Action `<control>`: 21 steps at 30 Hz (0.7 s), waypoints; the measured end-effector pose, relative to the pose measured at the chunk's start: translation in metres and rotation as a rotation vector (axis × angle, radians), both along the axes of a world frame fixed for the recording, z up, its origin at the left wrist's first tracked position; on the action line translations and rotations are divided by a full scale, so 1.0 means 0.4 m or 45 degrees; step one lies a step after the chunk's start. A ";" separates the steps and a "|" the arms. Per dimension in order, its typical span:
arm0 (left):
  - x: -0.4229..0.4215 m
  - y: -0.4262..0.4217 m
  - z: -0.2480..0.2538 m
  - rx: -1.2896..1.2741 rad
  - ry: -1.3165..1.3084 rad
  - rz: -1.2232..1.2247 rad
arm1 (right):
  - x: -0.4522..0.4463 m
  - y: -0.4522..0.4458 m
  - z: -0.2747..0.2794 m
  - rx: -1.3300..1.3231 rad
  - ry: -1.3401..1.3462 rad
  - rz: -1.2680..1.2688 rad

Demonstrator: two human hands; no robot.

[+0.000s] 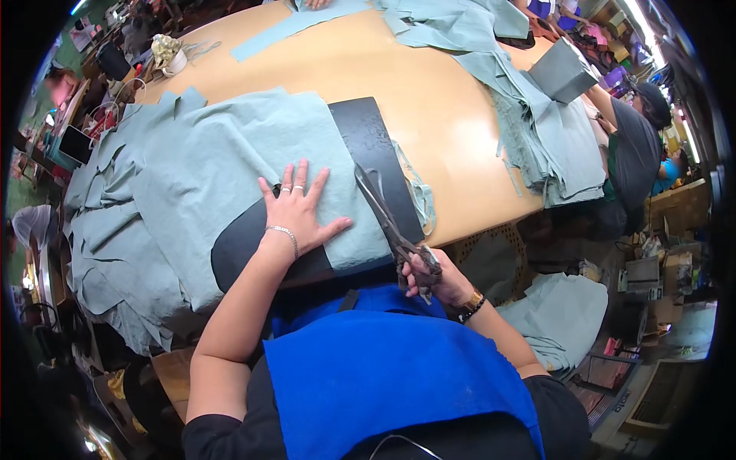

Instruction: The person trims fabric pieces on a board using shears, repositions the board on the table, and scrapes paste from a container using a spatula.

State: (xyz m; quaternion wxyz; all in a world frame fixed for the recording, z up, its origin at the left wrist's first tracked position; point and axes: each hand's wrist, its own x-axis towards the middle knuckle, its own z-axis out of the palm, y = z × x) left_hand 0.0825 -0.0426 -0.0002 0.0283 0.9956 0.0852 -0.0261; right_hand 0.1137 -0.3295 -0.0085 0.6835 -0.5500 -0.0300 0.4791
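Observation:
My left hand [297, 211] lies flat with fingers spread, pressing on a pale blue-green cloth [222, 146]. Its wrist rests over a dark flat board [360, 123], which shows from beneath the cloth at the upper right and lower left. In my right hand [441, 280] is a pair of large scissors [389, 222], gripped by the handles. Their blades point away from me along the cloth's right edge, over the dark board. Whether the blades touch the cloth I cannot tell. A thin cloth offcut [418, 192] lies just right of the board.
A heap of the same cloth [115, 253] covers the table's left side and hangs over its edge. Stacked cloth pieces [567, 165] and a grey block [563, 70] are at the right, near another person [640, 146]. More cloth [560, 314] lies below the table [452, 115].

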 end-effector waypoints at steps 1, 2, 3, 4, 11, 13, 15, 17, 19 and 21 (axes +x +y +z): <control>0.000 0.001 -0.004 -0.009 -0.007 0.003 | 0.000 -0.015 0.002 0.011 0.005 0.029; 0.001 0.003 -0.008 -0.017 -0.015 0.004 | -0.003 -0.029 0.005 0.021 0.034 0.040; 0.003 0.006 -0.019 -0.031 -0.030 0.021 | -0.007 -0.043 0.008 0.030 0.063 0.050; 0.004 0.011 -0.032 -0.045 -0.045 0.037 | -0.008 -0.058 0.011 0.039 0.092 0.058; -0.013 -0.011 -0.010 -0.057 -0.004 -0.003 | -0.013 -0.035 0.001 0.052 0.023 0.092; -0.021 -0.024 -0.009 -0.063 0.001 -0.025 | -0.008 -0.011 -0.008 0.041 0.045 0.063; -0.030 -0.032 -0.013 -0.056 -0.018 -0.045 | -0.004 0.010 -0.010 0.052 0.036 0.046; -0.033 -0.036 -0.016 -0.057 -0.029 -0.038 | -0.003 0.015 -0.020 0.072 0.054 0.043; -0.033 -0.037 -0.016 -0.064 -0.029 -0.031 | -0.008 0.017 -0.026 0.037 0.025 0.039; -0.032 -0.037 -0.012 -0.076 -0.018 -0.025 | -0.015 0.016 -0.025 0.010 0.002 0.040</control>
